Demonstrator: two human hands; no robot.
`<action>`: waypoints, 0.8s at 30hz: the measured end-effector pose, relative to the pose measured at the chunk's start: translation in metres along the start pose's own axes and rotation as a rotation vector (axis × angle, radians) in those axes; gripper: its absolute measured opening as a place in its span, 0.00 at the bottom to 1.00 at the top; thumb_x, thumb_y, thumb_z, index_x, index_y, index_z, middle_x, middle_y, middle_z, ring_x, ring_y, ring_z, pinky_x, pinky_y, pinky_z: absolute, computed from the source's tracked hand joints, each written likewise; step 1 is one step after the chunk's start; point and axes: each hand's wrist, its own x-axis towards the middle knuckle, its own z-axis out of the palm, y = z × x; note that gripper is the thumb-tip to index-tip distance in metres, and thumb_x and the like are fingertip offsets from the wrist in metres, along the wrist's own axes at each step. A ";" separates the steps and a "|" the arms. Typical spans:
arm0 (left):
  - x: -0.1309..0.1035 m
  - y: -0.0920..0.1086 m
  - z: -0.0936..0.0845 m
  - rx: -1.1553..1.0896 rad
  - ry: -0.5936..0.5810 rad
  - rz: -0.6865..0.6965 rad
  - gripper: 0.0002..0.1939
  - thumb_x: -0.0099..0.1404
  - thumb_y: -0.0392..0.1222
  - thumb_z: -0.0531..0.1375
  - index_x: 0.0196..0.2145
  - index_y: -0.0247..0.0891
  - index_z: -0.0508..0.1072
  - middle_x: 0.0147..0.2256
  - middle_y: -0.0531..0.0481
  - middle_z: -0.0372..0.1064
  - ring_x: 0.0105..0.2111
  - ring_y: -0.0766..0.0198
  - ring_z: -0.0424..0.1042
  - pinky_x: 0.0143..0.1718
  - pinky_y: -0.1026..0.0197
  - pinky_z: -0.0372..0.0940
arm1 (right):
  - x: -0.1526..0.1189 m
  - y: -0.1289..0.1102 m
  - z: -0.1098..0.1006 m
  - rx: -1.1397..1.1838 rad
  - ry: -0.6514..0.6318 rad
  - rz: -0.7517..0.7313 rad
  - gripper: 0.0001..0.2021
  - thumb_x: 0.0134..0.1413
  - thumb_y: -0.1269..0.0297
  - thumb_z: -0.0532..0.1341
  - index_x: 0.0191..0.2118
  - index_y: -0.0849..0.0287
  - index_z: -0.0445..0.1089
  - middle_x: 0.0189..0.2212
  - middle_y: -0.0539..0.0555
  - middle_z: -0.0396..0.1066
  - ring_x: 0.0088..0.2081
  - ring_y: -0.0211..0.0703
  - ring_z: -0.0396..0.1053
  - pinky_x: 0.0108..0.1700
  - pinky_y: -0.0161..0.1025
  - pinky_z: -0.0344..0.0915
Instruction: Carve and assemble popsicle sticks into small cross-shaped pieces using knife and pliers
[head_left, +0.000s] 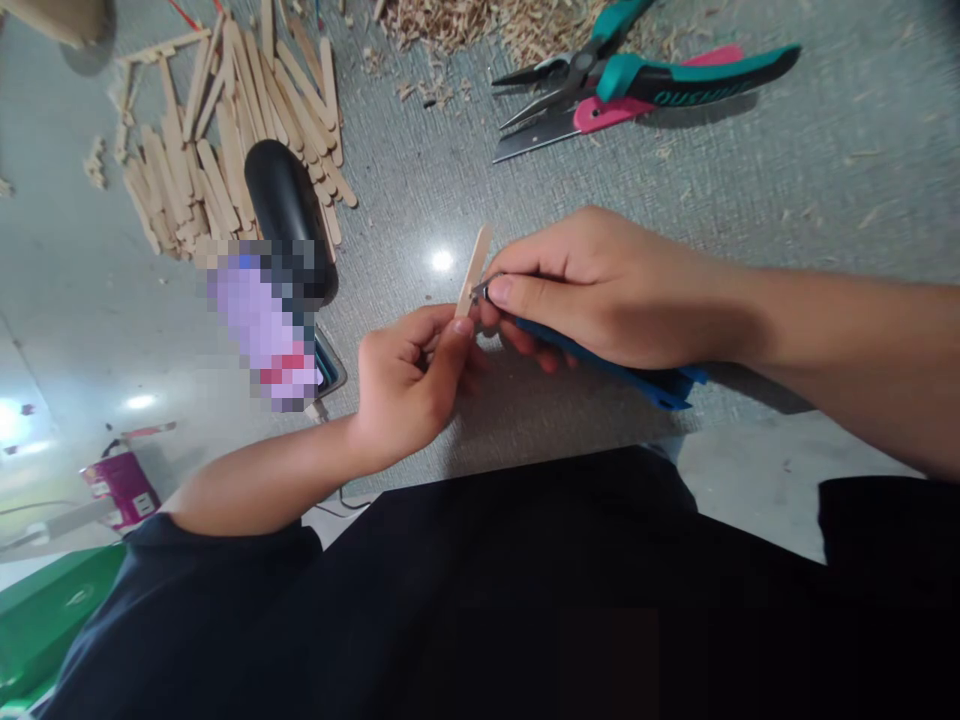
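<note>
My left hand (420,375) pinches the lower end of a pale wooden craft stick (477,262) between thumb and fingers. The stick points up, slightly tilted to the right. From the right, my right hand (592,295) is closed around a blue-handled tool (645,380) with a small dark metal tip. That tip meets the stick's right edge, just above my left thumb. Most of the tool is covered by my right palm and fingers, so its exact kind does not show. Both hands are low over the grey table (405,220), close to its near edge.
Many craft sticks (232,110) lie heaped at upper left beside a black rounded case (281,200) and a phone (330,365). Wood shavings (450,30) lie at the top. Teal-handled pliers (600,75) rest over a pink-handled blade (600,115).
</note>
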 end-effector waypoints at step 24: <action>0.005 -0.002 -0.005 0.035 -0.061 0.029 0.23 0.84 0.59 0.64 0.39 0.37 0.84 0.21 0.56 0.66 0.22 0.69 0.65 0.26 0.63 0.62 | -0.007 -0.012 -0.017 -0.036 -0.064 0.113 0.17 0.80 0.60 0.69 0.34 0.62 0.80 0.25 0.51 0.76 0.23 0.33 0.71 0.25 0.35 0.61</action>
